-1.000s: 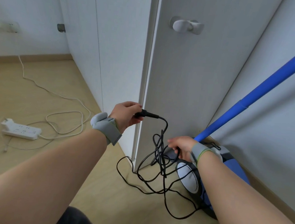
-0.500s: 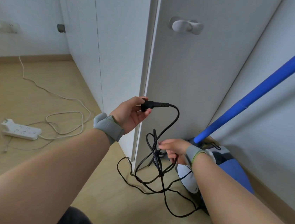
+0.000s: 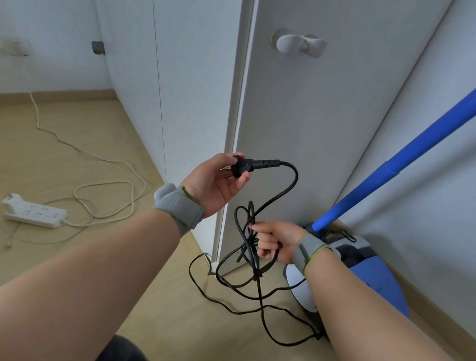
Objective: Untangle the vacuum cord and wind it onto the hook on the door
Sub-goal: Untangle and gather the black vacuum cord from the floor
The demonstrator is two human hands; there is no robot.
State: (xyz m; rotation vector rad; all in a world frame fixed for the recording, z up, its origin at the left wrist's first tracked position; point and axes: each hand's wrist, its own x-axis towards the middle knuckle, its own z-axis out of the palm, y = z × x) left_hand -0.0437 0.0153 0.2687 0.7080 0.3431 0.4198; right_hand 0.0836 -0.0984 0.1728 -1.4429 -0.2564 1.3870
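Note:
My left hand [image 3: 216, 180] pinches the black plug [image 3: 243, 166] of the vacuum cord at chest height in front of the door edge. The black cord [image 3: 283, 197] curves down from the plug into a tangled bunch. My right hand [image 3: 276, 239] grips that bunch lower right. More loops [image 3: 247, 297] trail over the floor toward the blue and white vacuum [image 3: 351, 270]. The white hook [image 3: 298, 43] sits high on the grey door [image 3: 297, 121], above both hands.
A blue pole [image 3: 431, 140] leans diagonally from the vacuum toward the upper right. A white power strip [image 3: 34, 212] with its white cable [image 3: 105, 192] lies on the wood floor at left. Walls close in the corner on the right.
My left hand has lifted the plug higher and turned palm up. My right hand has closed round the tangled cord and raised it off the floor.

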